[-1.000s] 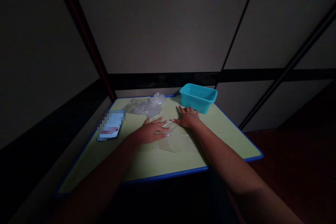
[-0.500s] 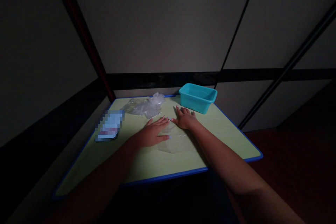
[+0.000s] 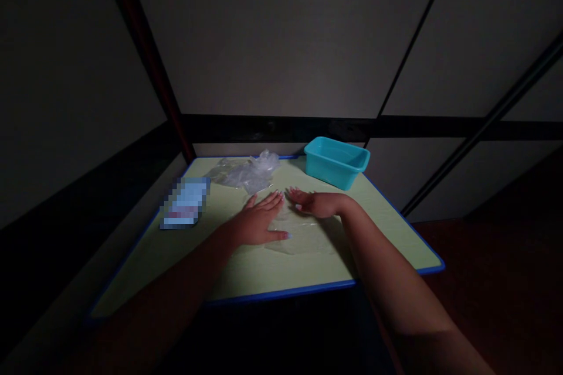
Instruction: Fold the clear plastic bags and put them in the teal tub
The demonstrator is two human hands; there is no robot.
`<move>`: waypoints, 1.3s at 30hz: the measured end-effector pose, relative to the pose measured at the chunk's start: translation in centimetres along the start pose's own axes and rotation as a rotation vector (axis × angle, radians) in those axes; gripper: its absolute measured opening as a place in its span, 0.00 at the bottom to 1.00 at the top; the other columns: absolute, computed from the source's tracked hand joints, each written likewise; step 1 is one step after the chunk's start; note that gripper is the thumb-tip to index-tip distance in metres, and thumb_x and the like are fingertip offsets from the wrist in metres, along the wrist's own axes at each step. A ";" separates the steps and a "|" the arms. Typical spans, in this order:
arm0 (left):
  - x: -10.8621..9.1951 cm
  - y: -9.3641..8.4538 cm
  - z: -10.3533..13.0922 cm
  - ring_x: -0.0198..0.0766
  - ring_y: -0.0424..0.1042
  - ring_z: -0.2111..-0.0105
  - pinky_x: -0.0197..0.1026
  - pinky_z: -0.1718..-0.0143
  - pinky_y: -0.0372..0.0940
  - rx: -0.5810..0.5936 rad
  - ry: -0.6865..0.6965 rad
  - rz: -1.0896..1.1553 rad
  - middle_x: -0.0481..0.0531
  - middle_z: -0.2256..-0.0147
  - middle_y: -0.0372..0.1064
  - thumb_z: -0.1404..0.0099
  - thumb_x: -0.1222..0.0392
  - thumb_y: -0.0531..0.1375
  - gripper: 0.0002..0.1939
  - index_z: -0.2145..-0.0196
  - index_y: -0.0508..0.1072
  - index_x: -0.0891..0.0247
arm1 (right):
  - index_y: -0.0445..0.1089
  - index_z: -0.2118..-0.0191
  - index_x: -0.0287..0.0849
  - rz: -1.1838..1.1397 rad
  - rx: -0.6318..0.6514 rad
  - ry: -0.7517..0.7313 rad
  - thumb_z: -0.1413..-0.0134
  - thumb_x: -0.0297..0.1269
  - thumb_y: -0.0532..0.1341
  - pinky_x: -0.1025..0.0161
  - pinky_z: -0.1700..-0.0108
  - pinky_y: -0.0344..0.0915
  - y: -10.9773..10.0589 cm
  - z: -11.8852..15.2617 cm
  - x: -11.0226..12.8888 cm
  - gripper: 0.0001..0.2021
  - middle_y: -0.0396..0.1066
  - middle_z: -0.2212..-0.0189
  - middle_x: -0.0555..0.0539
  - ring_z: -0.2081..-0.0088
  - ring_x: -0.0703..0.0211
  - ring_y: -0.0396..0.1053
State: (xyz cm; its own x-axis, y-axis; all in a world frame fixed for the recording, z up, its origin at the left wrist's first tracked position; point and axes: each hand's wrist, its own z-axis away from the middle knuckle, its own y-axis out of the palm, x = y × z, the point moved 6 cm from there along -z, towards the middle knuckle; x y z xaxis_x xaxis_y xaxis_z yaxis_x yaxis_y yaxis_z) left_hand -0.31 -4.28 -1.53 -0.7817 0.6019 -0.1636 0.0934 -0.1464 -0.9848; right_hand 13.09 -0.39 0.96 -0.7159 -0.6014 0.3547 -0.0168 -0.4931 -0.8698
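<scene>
A clear plastic bag (image 3: 303, 238) lies flattened on the pale table in front of me, hard to make out against the surface. My left hand (image 3: 259, 220) rests palm down on its left part, fingers stretched out and thumb apart. Over its far right part is my right hand (image 3: 319, 204), turned inward with the fingers extended toward the left fingertips. Whether the right palm touches the bag I cannot tell. Neither hand grips anything. Behind them sits a crumpled heap of clear plastic bags (image 3: 250, 173).
A turquoise plastic basin (image 3: 334, 171) stands at the table's back right. On the left lies a phone (image 3: 187, 202) with its screen blurred out. The table (image 3: 246, 281) has a blue edge, and panelled doors (image 3: 281, 41) rise right behind it.
My right hand has turned from lying flat with fingers pointing away to pointing inward, its wrist now bent. My left hand stays nearly in place. The view has shifted slightly.
</scene>
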 end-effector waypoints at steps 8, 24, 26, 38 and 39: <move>-0.2 0.1 -0.1 0.48 0.36 0.36 0.59 0.41 0.28 0.042 -0.005 0.016 0.58 0.36 0.31 0.41 0.32 0.47 0.45 0.35 0.40 0.62 | 0.27 0.34 0.40 0.173 0.020 0.076 0.39 0.37 0.44 0.42 0.38 0.33 1.6 -1.1 1.3 0.32 0.25 0.35 0.44 0.35 0.54 0.28; 0.2 0.4 0.1 0.48 0.36 0.36 0.59 0.41 0.30 0.042 0.004 0.047 0.59 0.36 0.31 0.44 0.30 0.48 0.48 0.35 0.38 0.60 | 0.31 0.34 0.40 0.163 -0.098 0.260 0.39 0.51 0.37 0.39 0.39 0.31 2.2 2.3 -0.7 0.32 0.29 0.35 0.44 0.35 0.53 0.29; 0.1 0.3 0.1 0.48 0.35 0.36 0.59 0.41 0.30 0.049 -0.004 0.056 0.59 0.36 0.30 0.44 0.30 0.48 0.48 0.35 0.38 0.61 | 0.31 0.34 0.40 0.162 -0.112 0.294 0.39 0.51 0.36 0.39 0.39 0.32 2.3 2.9 -1.8 0.32 0.29 0.34 0.44 0.35 0.54 0.28; -1.0 -0.7 0.2 0.48 0.32 0.36 0.60 0.41 0.28 -0.067 0.067 0.031 0.57 0.35 0.32 0.42 0.31 0.48 0.45 0.36 0.41 0.58 | 0.33 0.34 0.45 0.108 -0.351 0.203 0.38 0.52 0.35 0.42 0.38 0.32 1.9 2.5 -1.3 0.31 0.30 0.34 0.48 0.35 0.58 0.29; -1.1 -0.5 0.2 0.49 0.32 0.36 0.60 0.41 0.28 -0.055 0.062 0.035 0.57 0.35 0.32 0.42 0.31 0.48 0.45 0.36 0.42 0.58 | 0.33 0.34 0.45 0.125 -0.348 0.173 0.38 0.52 0.35 0.42 0.38 0.31 2.2 2.3 -0.8 0.30 0.31 0.34 0.48 0.35 0.58 0.30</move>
State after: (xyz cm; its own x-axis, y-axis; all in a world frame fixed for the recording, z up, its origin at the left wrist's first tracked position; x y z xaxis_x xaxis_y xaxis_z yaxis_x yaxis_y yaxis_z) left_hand 0.38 -5.04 -0.82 -0.7375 0.6451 -0.1999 0.1556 -0.1257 -0.9798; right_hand 15.26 -2.45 -0.42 -0.8338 -0.5139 0.2018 -0.1362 -0.1627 -0.9772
